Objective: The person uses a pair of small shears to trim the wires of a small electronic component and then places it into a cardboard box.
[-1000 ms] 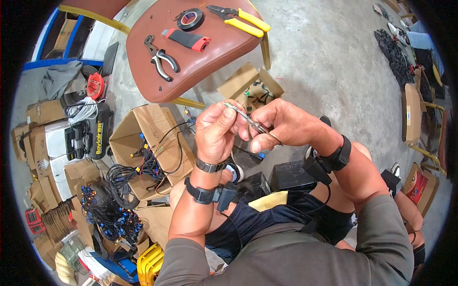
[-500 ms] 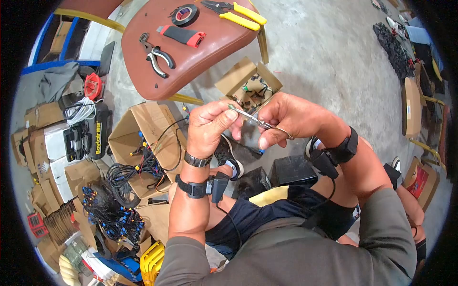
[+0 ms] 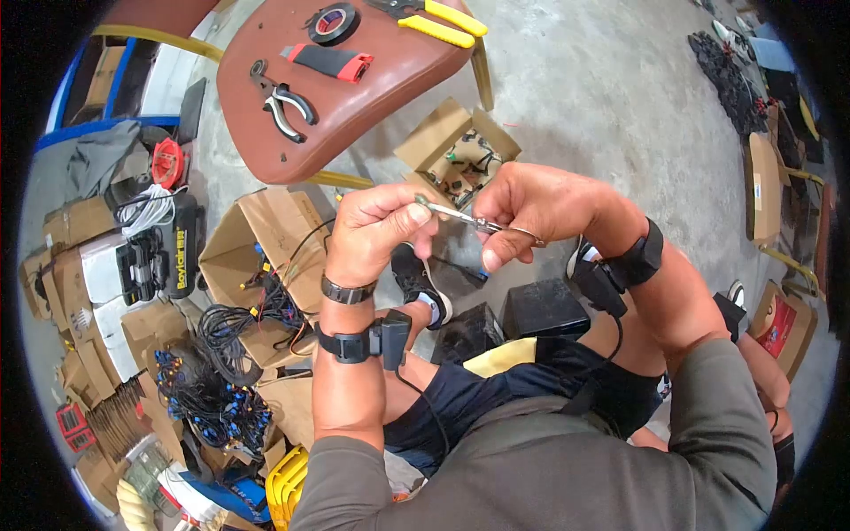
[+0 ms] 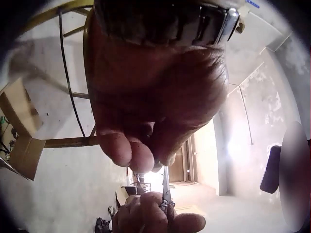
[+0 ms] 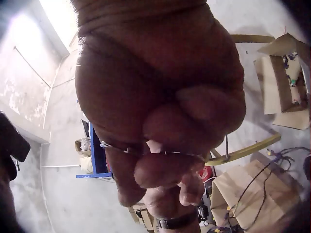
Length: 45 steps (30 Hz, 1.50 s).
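In the head view my right hand (image 3: 556, 211) grips small metal scissors (image 3: 462, 216), with a handle loop showing beyond the fingers. The blades point left, toward my left hand (image 3: 370, 228). Between its thumb and forefinger that hand pinches a small greenish piece (image 3: 422, 201), right at the blade tips; what kind of piece I cannot tell. From the left wrist, a narrow scissor blade (image 4: 166, 182) reaches up to the left fingertips. The right wrist view has the fingers curled over the handles, hiding most of the tool.
A brown chair seat (image 3: 354, 106) holds pliers (image 3: 285, 111), a utility knife (image 3: 326, 62), black tape (image 3: 333, 23) and yellow-handled wire strippers (image 3: 429, 25). Below it stands a small cardboard box (image 3: 427, 142) of bits. A larger box (image 3: 283, 221) with cables and bundled wires (image 3: 212, 398) lie left.
Both hands have shifted slightly left in the head view, the left hand more, so more of the scissors shows between them. The chair has slid up and left in view.
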Available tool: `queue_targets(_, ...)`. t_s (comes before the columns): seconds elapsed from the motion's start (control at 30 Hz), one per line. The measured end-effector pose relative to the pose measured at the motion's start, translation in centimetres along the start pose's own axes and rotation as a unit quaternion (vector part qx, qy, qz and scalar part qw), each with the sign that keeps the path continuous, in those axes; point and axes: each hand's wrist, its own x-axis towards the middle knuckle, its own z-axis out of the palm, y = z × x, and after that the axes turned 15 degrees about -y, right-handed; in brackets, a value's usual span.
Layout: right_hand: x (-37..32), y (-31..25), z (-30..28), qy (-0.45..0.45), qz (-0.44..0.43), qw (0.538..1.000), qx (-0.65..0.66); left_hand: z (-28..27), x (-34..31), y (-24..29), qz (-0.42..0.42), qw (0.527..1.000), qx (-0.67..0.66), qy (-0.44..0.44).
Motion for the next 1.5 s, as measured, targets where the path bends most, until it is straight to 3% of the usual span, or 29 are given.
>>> queue_targets(0.2,1.0,0.4,0.8,0.039,-0.109,0.991,0.070,1.1,1.3,-1.7,0.114,0.984,-0.125,0.056)
queue_targets(0.53,1.3,0.1,1.3,0.064,-0.157,0.985,0.043,2.1,1.6,-1.8,0.134,0.981,-0.109,0.092)
queue_targets(0.63,1.0,0.1,1.4,0.056,-0.149,0.986,0.054,2.1,1.5,-1.7,0.126,0.981,-0.123,0.081)
queue_targets(0.8,0.6,0.5,1.1,0.037,-0.132,0.988,0.066,2.1,1.1,-0.3,0.032,0.994,0.007,0.107)
queue_targets(0.9,0.6,1.2,0.7,0.023,-0.150,0.988,0.026,1.9,1.1,0.4,0.044,0.996,0.052,0.062)
queue_targets(1.07,1.2,0.7,0.7,0.080,-0.101,0.992,-0.019,3.0,1.7,-0.2,0.090,0.985,-0.069,0.128)
queue_targets(1.2,1.6,0.2,1.2,0.094,-0.138,0.986,-0.013,2.4,1.8,-0.3,0.103,0.985,-0.022,0.136)
queue_targets(1.27,1.9,0.5,1.3,0.098,-0.142,0.985,-0.025,2.4,1.6,-0.4,0.095,0.984,-0.049,0.142)
queue_targets(1.4,2.3,0.6,1.5,0.071,-0.139,0.988,-0.022,2.2,0.7,1.2,0.032,0.989,0.041,0.140)
queue_targets(1.43,1.6,0.0,1.9,0.076,-0.125,0.989,0.011,1.9,0.3,1.4,0.051,0.987,0.101,0.116)
queue_targets(1.5,1.0,0.3,1.7,0.062,-0.111,0.992,-0.023,1.9,-0.2,1.7,0.020,0.992,0.079,0.092)
